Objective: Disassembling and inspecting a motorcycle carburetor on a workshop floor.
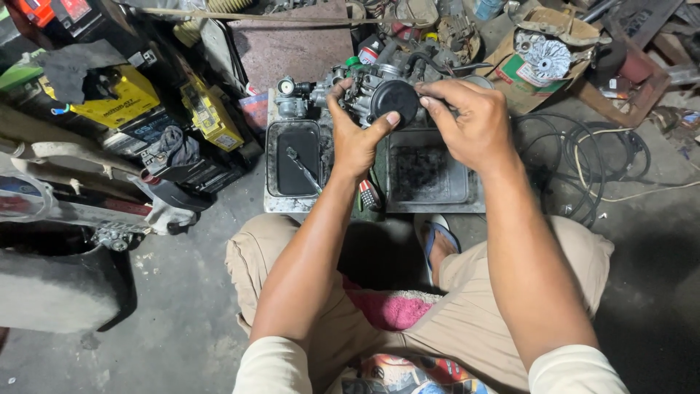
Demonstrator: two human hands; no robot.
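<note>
I hold a grey metal carburetor (357, 91) with a round black cap (394, 99) above two trays on the floor. My left hand (355, 142) grips its underside, thumb pressed on the cap's lower edge. My right hand (470, 124) holds the right side, fingers on the cap's rim. Below sit a metal tray of dark liquid (293, 162) with a tool (302, 169) lying in it, and a grimy empty metal tray (429, 175).
Yellow and black batteries (127, 98) and clutter stack at the left. Coiled black cables (583, 157) lie at the right, a cardboard box with a finned metal part (543, 58) behind them. A black tub (58, 277) stands at lower left. My knees flank a pink cloth (390, 306).
</note>
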